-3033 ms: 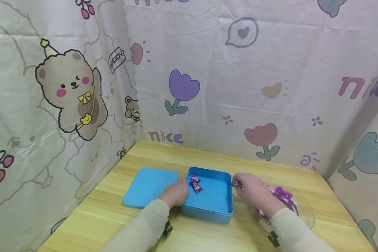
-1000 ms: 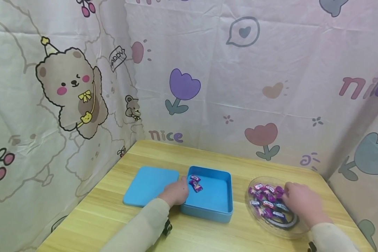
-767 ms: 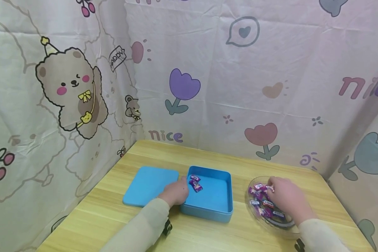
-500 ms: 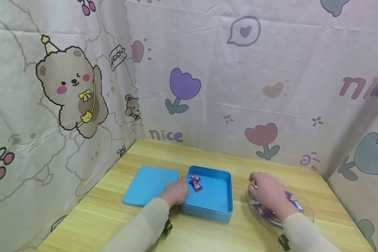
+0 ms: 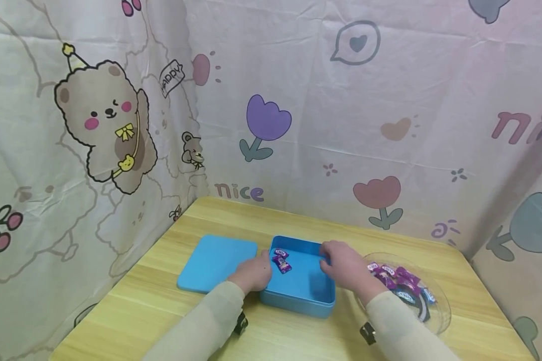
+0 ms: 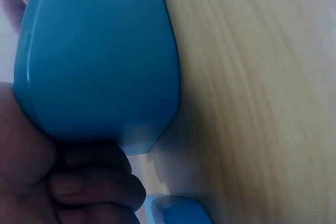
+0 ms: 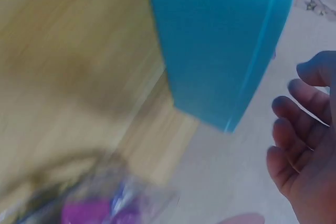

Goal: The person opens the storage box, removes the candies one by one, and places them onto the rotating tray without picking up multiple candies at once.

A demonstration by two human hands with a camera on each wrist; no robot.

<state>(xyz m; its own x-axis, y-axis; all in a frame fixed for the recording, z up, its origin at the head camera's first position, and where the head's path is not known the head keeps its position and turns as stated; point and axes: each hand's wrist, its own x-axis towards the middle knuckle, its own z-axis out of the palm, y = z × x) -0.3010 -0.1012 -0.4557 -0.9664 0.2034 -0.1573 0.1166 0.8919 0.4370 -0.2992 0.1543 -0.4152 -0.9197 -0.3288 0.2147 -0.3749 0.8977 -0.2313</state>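
A light-blue open box (image 5: 297, 304) stands on the table. My left hand (image 5: 254, 273) grips its left wall, thumb at the rim; in the left wrist view its fingers (image 6: 97, 187) curl below the box corner. Inside the box, by the left wall, lie two purple wrapped candies (image 5: 282, 264). My right hand (image 5: 345, 265) hovers over the right rim, fingertips above the inside. The right wrist view shows its fingers (image 7: 294, 124) loosely bent and apart from the box wall, with nothing seen between them. Part of the right palm is cut off there.
A clear round bowl (image 5: 443, 321) with several wrapped candies (image 5: 406, 278) stands right of the box, partly behind my right forearm. A flat blue lid (image 5: 212, 263) lies left of the box. Printed cloth (image 5: 316, 125) hangs behind and beside the wooden table (image 5: 253, 213).
From the box's right side my right hand, pinching a small wrapped candy, went to the bowl. It then came back left over the box rim, without that candy visible. My left hand stayed on the box.
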